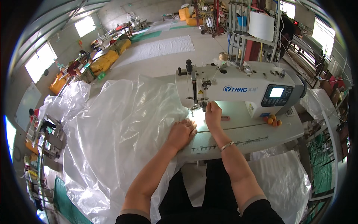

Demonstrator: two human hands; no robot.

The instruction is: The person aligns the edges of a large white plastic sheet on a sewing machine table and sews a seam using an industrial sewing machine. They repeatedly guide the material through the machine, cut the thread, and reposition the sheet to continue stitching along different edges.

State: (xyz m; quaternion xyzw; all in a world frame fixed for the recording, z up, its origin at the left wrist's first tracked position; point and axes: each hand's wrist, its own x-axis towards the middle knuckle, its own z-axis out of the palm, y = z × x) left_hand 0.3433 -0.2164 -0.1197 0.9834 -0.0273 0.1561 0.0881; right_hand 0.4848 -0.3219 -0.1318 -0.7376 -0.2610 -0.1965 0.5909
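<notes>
A white sewing machine (231, 84) with a lit control panel (276, 92) stands on a pale work table (246, 128). A large sheet of clear plastic (119, 119) spreads over the table's left side and hangs down. My left hand (182, 133) rests on the sheet's right edge beside the lit needle area, fingers bent and close together on the plastic. My right hand (213, 116) is raised just right of the needle, closed, its fingertips by a small dark knob (204, 105) on the machine head. Whatever its fingers pinch is hidden.
Small orange fruits (274, 120) and a little pinkish tool (225, 118) lie under the machine arm. A ruler scale (238, 143) runs along the table's front. More plastic sheeting (279, 183) hangs at lower right. Behind the machine stands a rack with a white thread cone (261, 26).
</notes>
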